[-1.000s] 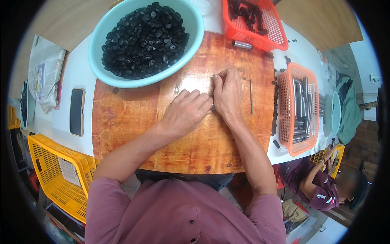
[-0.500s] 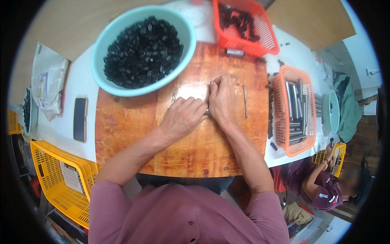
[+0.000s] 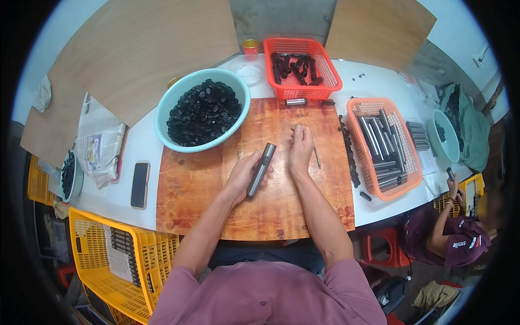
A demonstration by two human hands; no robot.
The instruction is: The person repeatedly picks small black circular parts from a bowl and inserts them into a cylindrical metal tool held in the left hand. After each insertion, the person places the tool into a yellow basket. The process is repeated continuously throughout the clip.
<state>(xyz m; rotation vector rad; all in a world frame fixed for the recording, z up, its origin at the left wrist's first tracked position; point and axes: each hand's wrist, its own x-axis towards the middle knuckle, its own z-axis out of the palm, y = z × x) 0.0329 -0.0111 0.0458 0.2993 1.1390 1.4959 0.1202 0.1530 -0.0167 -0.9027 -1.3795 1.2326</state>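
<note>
Metal tube, one, gripped in my left hand; right hand loosely curled, perhaps pinching something tiny; one thin rod just beside its fingers.

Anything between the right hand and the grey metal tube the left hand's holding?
Nothing visible. The left hand holds the grey metal tube just above the wooden board. The right hand sits beside it, with only bare board in the gap. A thin rod lies on its far side.
</note>
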